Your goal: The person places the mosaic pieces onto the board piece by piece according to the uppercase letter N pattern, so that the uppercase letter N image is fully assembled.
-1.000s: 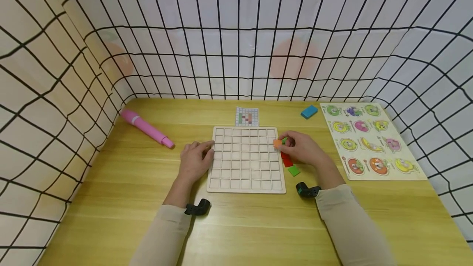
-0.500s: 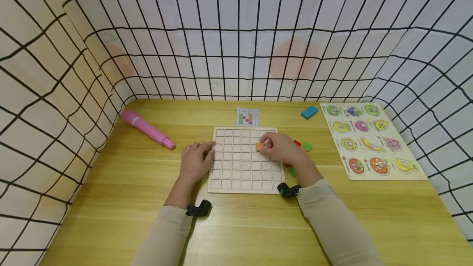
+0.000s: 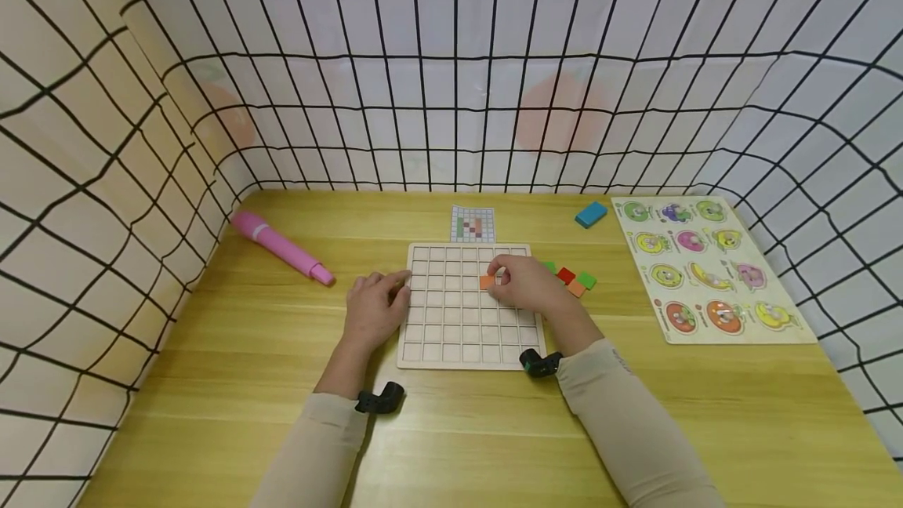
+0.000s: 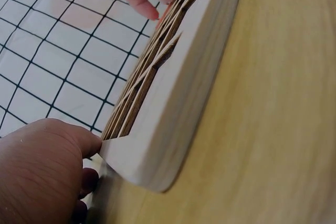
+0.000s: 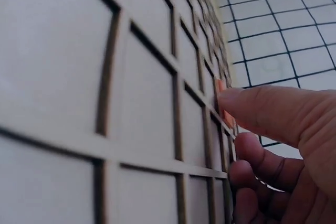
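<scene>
A pale wooden grid board [image 3: 451, 335] with square cells lies flat on the table. My right hand [image 3: 525, 282] is over its upper right part, pinching a small orange square tile [image 3: 487, 282]. In the right wrist view the thumb [image 5: 236, 100] lies on the orange tile [image 5: 228, 119], right at a cell of the grid, with the other fingers curled beside it. My left hand [image 3: 375, 304] rests at the board's left edge. A fingertip of that hand touches the board's corner in the left wrist view.
Right of the board lie loose red [image 3: 566, 276], green [image 3: 586, 281] and orange [image 3: 576, 288] tiles. Behind it sits a small pattern card [image 3: 460, 214]. A blue block [image 3: 590, 214], a fruit-picture board [image 3: 712, 269] and a pink tapered stick [image 3: 282, 247] lie farther out.
My right hand has carried the orange tile left from the loose tiles at the board's right edge to a cell inside the grid. The left hand has stayed at the board's left edge.
</scene>
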### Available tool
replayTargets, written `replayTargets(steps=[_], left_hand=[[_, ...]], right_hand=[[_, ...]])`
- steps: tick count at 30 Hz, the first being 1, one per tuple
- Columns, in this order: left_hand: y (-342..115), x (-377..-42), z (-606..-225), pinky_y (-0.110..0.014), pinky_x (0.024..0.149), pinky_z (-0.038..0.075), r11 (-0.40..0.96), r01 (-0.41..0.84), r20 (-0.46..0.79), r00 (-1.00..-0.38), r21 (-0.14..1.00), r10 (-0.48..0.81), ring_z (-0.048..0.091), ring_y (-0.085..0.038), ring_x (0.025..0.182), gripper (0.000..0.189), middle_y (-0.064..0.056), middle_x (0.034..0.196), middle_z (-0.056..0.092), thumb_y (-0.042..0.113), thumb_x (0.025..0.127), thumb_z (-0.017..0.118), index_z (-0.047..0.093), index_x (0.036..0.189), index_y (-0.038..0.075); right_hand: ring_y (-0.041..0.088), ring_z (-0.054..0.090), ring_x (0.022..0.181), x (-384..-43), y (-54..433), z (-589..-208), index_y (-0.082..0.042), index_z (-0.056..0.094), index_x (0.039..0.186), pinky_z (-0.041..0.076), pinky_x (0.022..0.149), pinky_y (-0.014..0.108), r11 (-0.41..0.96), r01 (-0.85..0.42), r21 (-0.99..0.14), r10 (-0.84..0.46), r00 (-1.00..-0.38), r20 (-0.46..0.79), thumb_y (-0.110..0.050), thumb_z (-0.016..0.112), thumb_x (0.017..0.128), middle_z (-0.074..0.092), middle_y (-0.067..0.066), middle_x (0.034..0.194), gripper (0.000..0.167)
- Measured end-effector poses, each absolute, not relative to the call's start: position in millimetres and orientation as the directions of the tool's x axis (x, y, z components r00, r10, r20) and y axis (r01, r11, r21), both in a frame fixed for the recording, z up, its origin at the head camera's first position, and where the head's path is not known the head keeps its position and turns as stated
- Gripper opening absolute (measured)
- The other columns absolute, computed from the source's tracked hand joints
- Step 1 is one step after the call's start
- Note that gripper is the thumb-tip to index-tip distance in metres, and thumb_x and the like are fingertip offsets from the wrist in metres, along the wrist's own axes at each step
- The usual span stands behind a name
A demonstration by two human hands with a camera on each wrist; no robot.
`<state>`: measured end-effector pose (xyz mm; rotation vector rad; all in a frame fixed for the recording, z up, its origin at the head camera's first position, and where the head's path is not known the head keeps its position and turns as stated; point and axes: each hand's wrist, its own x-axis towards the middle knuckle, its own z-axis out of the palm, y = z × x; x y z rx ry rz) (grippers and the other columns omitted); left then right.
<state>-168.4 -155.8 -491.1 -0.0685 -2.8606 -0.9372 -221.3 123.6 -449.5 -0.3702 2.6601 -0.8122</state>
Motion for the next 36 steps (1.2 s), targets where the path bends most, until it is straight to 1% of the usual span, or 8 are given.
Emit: replayTargets(steps=[4,8,11,14,17,21,26,36], left_hand=[[-156,-168,-491,-0.049,0.091,0.036,0.805,0.084,0.139,-0.99,0.587,0.002,0.053,-0.031,0.101,0.037,-0.01,0.106,0.069,0.031,0.1,0.059,0.068,0.134,0.023],[-156,-169,-494,-0.048,0.09,0.036,0.808,0.087,0.144,-0.99,0.582,0.003,0.053,-0.031,0.101,0.037,-0.01,0.106,0.069,0.031,0.1,0.059,0.069,0.134,0.023],[-156,-170,-496,-0.048,0.089,0.036,0.812,0.092,0.152,-0.988,0.576,0.004,0.053,-0.031,0.1,0.037,-0.01,0.105,0.069,0.032,0.1,0.059,0.069,0.134,0.023],[-156,-170,-497,-0.047,0.089,0.036,0.814,0.091,0.154,-0.988,0.573,0.003,0.053,-0.031,0.099,0.037,-0.01,0.104,0.069,0.032,0.099,0.059,0.069,0.134,0.023],[-156,-170,-496,-0.047,0.089,0.036,0.815,0.09,0.152,-0.988,0.573,0.002,0.053,-0.03,0.099,0.037,-0.009,0.104,0.068,0.032,0.1,0.059,0.069,0.134,0.023],[-156,-169,-495,-0.048,0.09,0.036,0.81,0.09,0.15,-0.989,0.579,0.003,0.053,-0.031,0.099,0.037,-0.01,0.103,0.068,0.032,0.1,0.058,0.069,0.134,0.023],[-155,-168,-494,-0.049,0.092,0.036,0.807,0.087,0.145,-0.989,0.584,0.002,0.052,-0.031,0.1,0.037,-0.01,0.103,0.068,0.031,0.1,0.059,0.069,0.134,0.022],[-156,-169,-496,-0.05,0.094,0.036,0.804,0.092,0.151,-0.989,0.588,0.002,0.053,-0.031,0.101,0.037,-0.01,0.106,0.068,0.032,0.1,0.059,0.068,0.134,0.023]], right_hand=[[0.019,0.051,0.069,-218,132,-447,-0.016,0.065,0.122,0.04,0.06,0.03,0.767,-0.114,-0.631,-0.324,-0.918,-0.229,-0.027,0.07,0.094,0.059,0.004,0.089,0.031],[0.019,0.051,0.068,-210,145,-445,-0.016,0.065,0.124,0.042,0.059,0.03,0.757,-0.081,-0.649,-0.29,-0.931,-0.222,-0.028,0.07,0.095,0.059,0.003,0.091,0.032],[0.019,0.051,0.064,-203,157,-443,-0.014,0.064,0.126,0.043,0.058,0.03,0.736,-0.053,-0.675,-0.271,-0.936,-0.222,-0.026,0.07,0.097,0.058,0.005,0.091,0.032],[0.02,0.051,0.065,-197,170,-444,-0.011,0.062,0.127,0.043,0.059,0.03,0.722,-0.036,-0.691,-0.263,-0.938,-0.226,-0.024,0.068,0.098,0.057,0.006,0.091,0.032],[0.019,0.052,0.073,-192,183,-444,-0.012,0.063,0.126,0.043,0.065,0.03,0.745,-0.034,-0.666,-0.242,-0.944,-0.223,-0.025,0.067,0.098,0.058,0.006,0.091,0.031],[0.02,0.053,0.078,-187,201,-446,-0.011,0.064,0.125,0.043,0.07,0.032,0.777,-0.043,-0.628,-0.218,-0.954,-0.205,-0.025,0.068,0.098,0.06,0.006,0.091,0.03],[0.02,0.053,0.084,-181,223,-451,-0.008,0.065,0.122,0.042,0.077,0.034,0.786,-0.041,-0.617,-0.2,-0.961,-0.192,-0.027,0.068,0.097,0.06,0.005,0.092,0.031],[0.019,0.052,0.081,-176,239,-457,-0.013,0.067,0.121,0.04,0.075,0.034,0.825,-0.077,-0.559,-0.216,-0.959,-0.186,-0.026,0.069,0.095,0.061,0.003,0.089,0.029]])
